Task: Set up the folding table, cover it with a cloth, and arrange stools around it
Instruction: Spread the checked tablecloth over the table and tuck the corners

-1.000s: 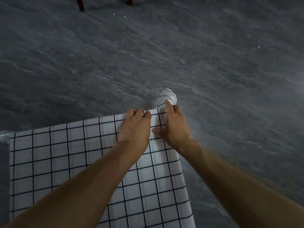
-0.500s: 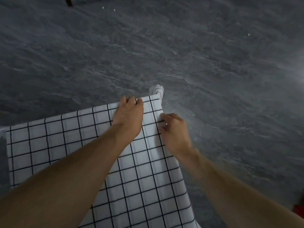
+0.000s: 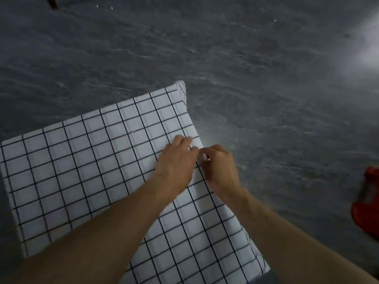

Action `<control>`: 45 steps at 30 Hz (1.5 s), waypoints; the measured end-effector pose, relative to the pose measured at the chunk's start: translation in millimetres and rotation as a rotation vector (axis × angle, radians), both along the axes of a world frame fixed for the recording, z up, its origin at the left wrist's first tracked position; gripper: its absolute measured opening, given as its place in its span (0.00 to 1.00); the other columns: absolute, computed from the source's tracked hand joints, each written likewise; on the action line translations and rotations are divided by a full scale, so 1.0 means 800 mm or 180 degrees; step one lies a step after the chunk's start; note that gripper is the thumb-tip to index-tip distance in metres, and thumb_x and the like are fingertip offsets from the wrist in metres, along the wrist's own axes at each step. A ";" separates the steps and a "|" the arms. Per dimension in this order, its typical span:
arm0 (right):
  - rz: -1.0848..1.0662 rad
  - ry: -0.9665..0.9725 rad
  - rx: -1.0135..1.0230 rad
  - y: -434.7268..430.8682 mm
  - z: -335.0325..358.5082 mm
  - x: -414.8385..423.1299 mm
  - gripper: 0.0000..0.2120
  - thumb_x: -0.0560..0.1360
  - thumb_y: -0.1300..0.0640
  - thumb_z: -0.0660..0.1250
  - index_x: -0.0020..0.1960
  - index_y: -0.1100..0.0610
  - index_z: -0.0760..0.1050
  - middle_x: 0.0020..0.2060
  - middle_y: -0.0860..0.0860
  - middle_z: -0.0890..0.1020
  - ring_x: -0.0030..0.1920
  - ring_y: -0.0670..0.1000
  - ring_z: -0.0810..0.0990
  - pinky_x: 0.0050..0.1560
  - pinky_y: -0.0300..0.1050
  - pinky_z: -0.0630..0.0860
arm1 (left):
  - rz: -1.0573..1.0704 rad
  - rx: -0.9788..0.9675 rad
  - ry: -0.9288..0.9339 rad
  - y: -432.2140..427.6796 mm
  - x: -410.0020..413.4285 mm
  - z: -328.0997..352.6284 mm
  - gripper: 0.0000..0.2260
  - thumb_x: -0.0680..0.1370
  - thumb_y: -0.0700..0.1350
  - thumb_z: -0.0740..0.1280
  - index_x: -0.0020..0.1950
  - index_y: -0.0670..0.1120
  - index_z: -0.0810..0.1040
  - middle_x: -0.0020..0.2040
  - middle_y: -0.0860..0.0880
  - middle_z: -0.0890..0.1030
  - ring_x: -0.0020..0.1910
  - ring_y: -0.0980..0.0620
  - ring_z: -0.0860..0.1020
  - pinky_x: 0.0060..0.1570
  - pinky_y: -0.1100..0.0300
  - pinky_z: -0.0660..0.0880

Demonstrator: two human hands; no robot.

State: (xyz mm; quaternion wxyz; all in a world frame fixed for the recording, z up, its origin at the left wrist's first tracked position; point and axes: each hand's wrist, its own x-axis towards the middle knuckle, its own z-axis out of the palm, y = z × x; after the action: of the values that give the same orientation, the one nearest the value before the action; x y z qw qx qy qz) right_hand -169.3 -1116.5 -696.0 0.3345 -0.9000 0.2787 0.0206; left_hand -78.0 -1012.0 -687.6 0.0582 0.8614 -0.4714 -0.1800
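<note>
A white cloth with a black grid (image 3: 86,165) lies spread flat over the table, whose top is fully hidden beneath it. The cloth's far right corner (image 3: 181,89) hangs over the table corner. My left hand (image 3: 176,162) rests palm down on the cloth beside the right edge, fingers together. Right next to it, my right hand (image 3: 219,167) curls around the cloth's right edge and pinches it between fingers and thumb. The two hands nearly touch.
Dark grey stone-patterned floor (image 3: 266,99) surrounds the table. A red object (image 3: 367,203), blurred, stands on the floor at the right frame edge. A thin dark red leg (image 3: 52,2) shows at the top left. Glare brightens the upper right.
Both hands have slid back from the far right corner along the cloth's right edge towards me. The view has shifted, bringing the red object into sight at the right.
</note>
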 end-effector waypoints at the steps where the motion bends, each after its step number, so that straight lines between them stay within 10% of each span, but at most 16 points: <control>1: -0.0028 0.0018 0.0035 0.003 0.000 -0.013 0.12 0.71 0.70 0.64 0.47 0.59 0.83 0.45 0.55 0.79 0.40 0.55 0.80 0.42 0.53 0.78 | -0.0044 -0.0031 0.0066 0.004 -0.022 0.000 0.26 0.72 0.41 0.68 0.70 0.48 0.69 0.71 0.47 0.65 0.69 0.46 0.60 0.66 0.52 0.67; 17: 0.0144 0.0930 -0.0087 0.026 0.020 -0.214 0.07 0.76 0.60 0.62 0.40 0.58 0.74 0.38 0.55 0.79 0.38 0.57 0.79 0.38 0.48 0.75 | 0.0748 0.0124 0.0638 0.045 -0.192 0.032 0.27 0.77 0.45 0.66 0.74 0.46 0.61 0.78 0.46 0.53 0.74 0.47 0.53 0.69 0.55 0.64; 21: 0.0190 0.1031 -0.0255 0.018 0.053 -0.226 0.11 0.77 0.57 0.64 0.57 0.60 0.76 0.51 0.57 0.79 0.50 0.58 0.79 0.48 0.49 0.77 | 0.0950 0.0129 0.0495 0.053 -0.204 0.071 0.28 0.78 0.49 0.64 0.76 0.46 0.59 0.78 0.46 0.53 0.75 0.47 0.53 0.69 0.55 0.63; 45: 0.0780 -0.0539 -0.0711 0.059 0.519 -0.193 0.28 0.77 0.47 0.67 0.72 0.58 0.65 0.66 0.54 0.73 0.64 0.54 0.72 0.63 0.47 0.70 | 0.1888 -0.0607 -0.0220 0.182 -0.179 0.529 0.29 0.79 0.55 0.64 0.77 0.46 0.60 0.77 0.49 0.58 0.75 0.49 0.55 0.72 0.52 0.62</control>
State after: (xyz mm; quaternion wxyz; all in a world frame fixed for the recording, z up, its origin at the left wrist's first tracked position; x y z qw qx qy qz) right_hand -323.9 -1069.3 -280.9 0.2497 -0.9573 0.1384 -0.0456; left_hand -221.5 -866.1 -264.6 0.1726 0.9576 -0.2160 -0.0807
